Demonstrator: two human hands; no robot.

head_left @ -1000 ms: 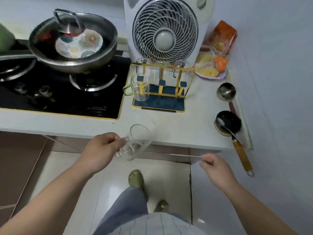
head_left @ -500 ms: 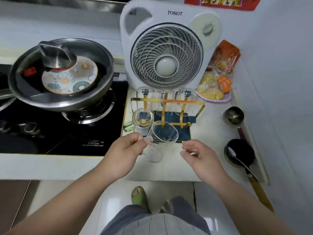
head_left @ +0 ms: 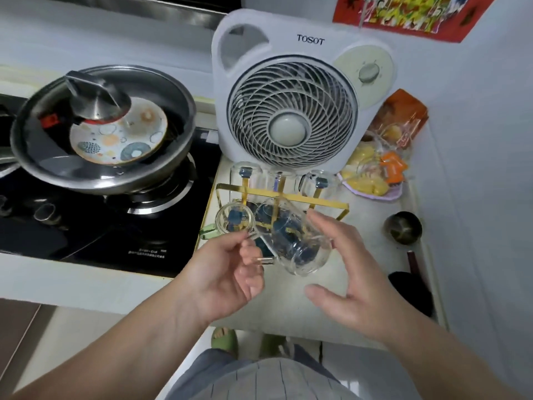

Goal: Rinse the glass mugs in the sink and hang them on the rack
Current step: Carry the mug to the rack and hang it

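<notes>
In front of me runs a pale counter (head_left: 360, 226). On its left part sits a black gas stove (head_left: 101, 226) carrying a steel pan (head_left: 161, 174). At the back stands a white fan (head_left: 291, 111), and just before it a gold mug rack (head_left: 288, 194) on a blue base, with upturned glass mugs on its pegs. Right of the fan lies a bag of snacks (head_left: 383, 157). Along the right edge rest a steel ladle (head_left: 403, 228) and a black ladle (head_left: 409, 287).
</notes>
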